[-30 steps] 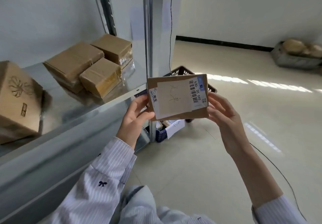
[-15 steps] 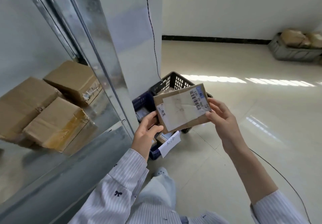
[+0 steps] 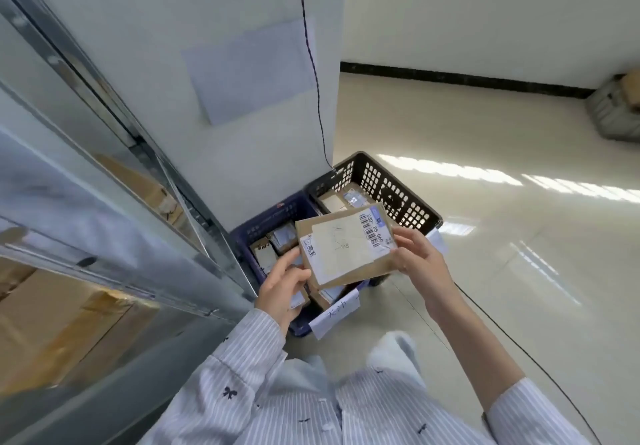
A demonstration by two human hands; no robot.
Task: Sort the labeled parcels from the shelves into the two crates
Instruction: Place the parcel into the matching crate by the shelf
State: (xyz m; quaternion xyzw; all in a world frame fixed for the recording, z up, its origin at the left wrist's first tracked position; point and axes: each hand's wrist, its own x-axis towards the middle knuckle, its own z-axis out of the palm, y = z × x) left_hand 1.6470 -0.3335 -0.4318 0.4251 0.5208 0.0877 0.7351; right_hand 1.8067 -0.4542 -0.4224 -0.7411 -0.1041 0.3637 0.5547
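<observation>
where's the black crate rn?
Head view, centre: the black crate sits on the floor by the white pillar, adjoining the blue crate, beyond the held parcel.

Two crates sit side by side on the floor (image 3: 519, 271) at the foot of a wall panel (image 3: 207, 64) — the near crate (image 3: 273, 223) to the left, the far crate (image 3: 391, 188) to its right and farther off. Parcels lie inside both. A paper tag (image 3: 334, 313) hangs on the near crate's front edge. Above the crates, a flat parcel (image 3: 346, 245) sits between the left hand (image 3: 282, 287) and the right hand (image 3: 420, 259). The shelf unit (image 3: 104, 237) stands to the left, with boxes (image 3: 62, 323) on it — a third crate (image 3: 613, 112) lies far right by the back wall.
</observation>
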